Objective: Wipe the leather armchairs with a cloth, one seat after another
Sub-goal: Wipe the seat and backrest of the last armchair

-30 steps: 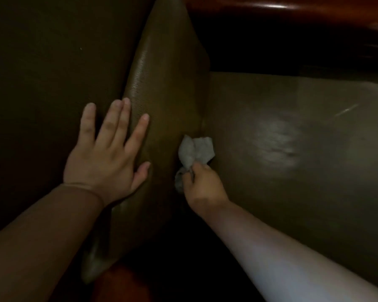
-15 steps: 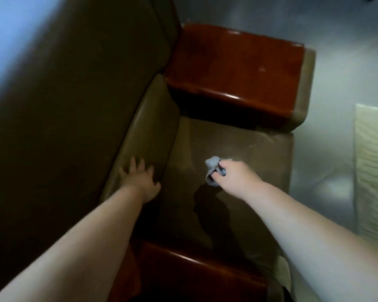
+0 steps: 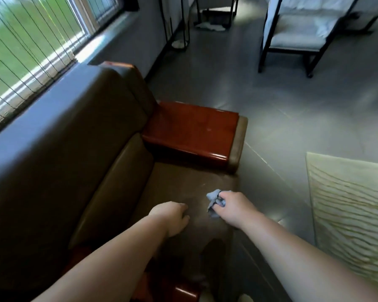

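A brown leather armchair point(image 3: 179, 182) fills the lower left, with a tall backrest point(image 3: 59, 144) and glossy red-brown wooden armrests point(image 3: 190, 131). My right hand point(image 3: 234, 207) grips a small crumpled grey cloth point(image 3: 213, 198) just above the front of the seat cushion. My left hand point(image 3: 171, 216) hovers over the middle of the seat with its fingers curled downward, holding nothing; whether it touches the leather I cannot tell. The near armrest point(image 3: 183, 290) shows only as a red edge under my left forearm.
A window with thin vertical blind cords point(image 3: 28, 53) runs behind the backrest. Grey floor point(image 3: 292, 110) spreads to the right. A cream ribbed rug point(image 3: 351, 214) lies at the right edge. A dark-framed chair with white cushions point(image 3: 297, 35) stands at the far right.
The view has pulled back and up from the seat. My left hand left the back cushion and now hangs over the seat. My right hand with the cloth moved toward the seat's front.
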`<state>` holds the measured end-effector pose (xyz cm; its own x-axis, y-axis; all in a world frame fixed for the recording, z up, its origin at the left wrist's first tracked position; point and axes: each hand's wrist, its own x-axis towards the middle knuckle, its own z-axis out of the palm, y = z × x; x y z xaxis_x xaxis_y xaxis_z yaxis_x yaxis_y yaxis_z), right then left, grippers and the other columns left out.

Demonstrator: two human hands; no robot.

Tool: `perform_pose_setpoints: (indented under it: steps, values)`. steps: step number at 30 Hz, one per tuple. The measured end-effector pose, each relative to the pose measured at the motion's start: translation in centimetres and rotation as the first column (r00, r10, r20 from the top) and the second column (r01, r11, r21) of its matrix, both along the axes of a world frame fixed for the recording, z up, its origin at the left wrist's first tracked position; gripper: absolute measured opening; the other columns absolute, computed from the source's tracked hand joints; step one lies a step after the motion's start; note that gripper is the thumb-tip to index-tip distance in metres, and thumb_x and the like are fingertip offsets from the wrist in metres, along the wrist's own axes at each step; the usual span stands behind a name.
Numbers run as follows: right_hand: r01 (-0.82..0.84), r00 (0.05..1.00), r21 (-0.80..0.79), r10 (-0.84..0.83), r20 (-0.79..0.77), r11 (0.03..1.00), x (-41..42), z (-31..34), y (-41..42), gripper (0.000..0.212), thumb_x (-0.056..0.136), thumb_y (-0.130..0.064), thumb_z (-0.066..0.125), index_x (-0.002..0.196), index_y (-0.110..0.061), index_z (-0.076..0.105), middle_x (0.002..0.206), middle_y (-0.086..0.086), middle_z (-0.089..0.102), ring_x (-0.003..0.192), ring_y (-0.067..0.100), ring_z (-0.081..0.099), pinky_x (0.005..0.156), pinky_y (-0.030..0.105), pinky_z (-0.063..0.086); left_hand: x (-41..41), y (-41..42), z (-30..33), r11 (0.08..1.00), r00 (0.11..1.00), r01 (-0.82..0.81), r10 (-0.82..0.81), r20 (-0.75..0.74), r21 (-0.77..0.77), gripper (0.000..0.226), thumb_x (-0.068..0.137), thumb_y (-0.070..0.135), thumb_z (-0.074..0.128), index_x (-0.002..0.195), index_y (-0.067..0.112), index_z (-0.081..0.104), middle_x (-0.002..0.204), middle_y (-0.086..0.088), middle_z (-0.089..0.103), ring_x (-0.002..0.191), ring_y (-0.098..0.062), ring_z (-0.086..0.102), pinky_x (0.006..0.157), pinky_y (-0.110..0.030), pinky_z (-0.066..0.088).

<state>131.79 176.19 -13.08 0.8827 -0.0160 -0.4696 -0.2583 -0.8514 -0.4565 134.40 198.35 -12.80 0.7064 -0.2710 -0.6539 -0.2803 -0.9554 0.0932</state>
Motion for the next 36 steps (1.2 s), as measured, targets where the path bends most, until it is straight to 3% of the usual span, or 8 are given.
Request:
perform_pose_setpoints:
  steps: [9,12,17,20,23,26,30,36]
  values:
    - [0.022,0.994,0.022,-0.024,0.107,1.000,-4.4,4.3,-14.4,0.017,0.092,-0.041,0.063,0.101,-0.027,0.065,0.112,-0.001,0.063,0.089,0.017,0.054,0.072,0.024,0.038,-3.0,-15.4,6.8,0.994,0.990,0.104,-0.102,0.097,-0.020,0.051,0.101,0.047,0.049,0.148,0.026,0.052,0.140,0.001,0.064,0.128,-0.026,0.061,0.099,-0.038,0.053]
    - [0.094,0.992,0.069,-0.100,0.080,0.993,-5.8,5.8,-18.0,0.019,0.089,-0.043,0.065,0.099,-0.027,0.065,0.114,-0.001,0.065,0.093,0.019,0.059,0.076,0.026,0.046,-3.7,-19.2,8.6,0.986,0.983,0.149,-0.140,0.120,-0.076,0.047,0.102,0.045,0.048,0.143,0.025,0.056,0.138,-0.001,0.065,0.126,-0.028,0.061,0.100,-0.039,0.052]
    - [0.147,0.989,0.056,-0.148,0.017,0.987,-7.5,8.0,-23.3,0.038,0.092,-0.046,0.065,0.125,-0.027,0.066,0.125,0.003,0.065,0.106,0.025,0.064,0.086,0.029,0.051,-4.1,-23.5,10.0,0.972,0.974,0.222,-0.219,0.056,-0.070,0.047,0.105,0.045,0.046,0.146,0.024,0.055,0.141,-0.003,0.063,0.130,-0.029,0.059,0.104,-0.042,0.051]
    - [0.173,0.983,0.023,-0.174,0.059,0.985,-8.1,8.6,-26.4,0.031,0.094,-0.042,0.063,0.121,-0.026,0.066,0.120,0.004,0.067,0.101,0.026,0.066,0.075,0.025,0.044,-3.1,-26.5,10.0,0.962,0.965,0.257,-0.251,0.070,-0.095,0.045,0.105,0.046,0.046,0.144,0.026,0.058,0.141,-0.001,0.063,0.128,-0.026,0.060,0.104,-0.043,0.052]
    - [0.261,0.953,-0.012,-0.255,0.163,0.965,-9.1,9.6,-29.5,0.029,0.092,-0.044,0.063,0.115,-0.026,0.066,0.119,0.005,0.069,0.104,0.029,0.064,0.078,0.028,0.046,-2.2,-30.7,10.1,0.950,0.957,0.285,-0.274,0.092,-0.131,0.051,0.106,0.049,0.047,0.152,0.027,0.051,0.146,-0.001,0.060,0.132,-0.025,0.058,0.107,-0.044,0.052]
    - [0.384,0.900,-0.020,-0.369,0.231,0.923,-10.5,11.0,-32.8,0.035,0.093,-0.043,0.065,0.120,-0.021,0.067,0.119,0.007,0.069,0.112,0.030,0.063,0.084,0.031,0.047,-1.1,-36.5,10.7,0.914,0.925,0.370,-0.348,0.151,-0.166,0.052,0.107,0.048,0.045,0.155,0.029,0.047,0.147,0.001,0.061,0.132,-0.024,0.059,0.108,-0.039,0.051]
    - [0.471,0.860,-0.071,-0.440,0.258,0.879,-11.9,11.5,-37.9,0.020,0.091,-0.043,0.065,0.096,-0.024,0.062,0.109,0.007,0.069,0.106,0.030,0.063,0.071,0.029,0.036,0.6,-44.7,11.0,0.845,0.872,0.485,-0.448,0.199,-0.225,0.053,0.104,0.055,0.044,0.154,0.037,0.045,0.144,0.005,0.063,0.129,-0.023,0.061,0.107,-0.039,0.051]
    - [0.628,0.774,-0.104,-0.604,0.190,0.772,-13.7,12.5,-44.2,0.028,0.090,-0.045,0.065,0.107,-0.024,0.067,0.112,0.004,0.068,0.107,0.025,0.063,0.076,0.029,0.042,2.0,-54.2,12.6,0.715,0.738,0.674,-0.651,0.175,-0.186,0.057,0.105,0.056,0.046,0.158,0.037,0.041,0.154,0.006,0.055,0.139,-0.022,0.054,0.115,-0.040,0.046]
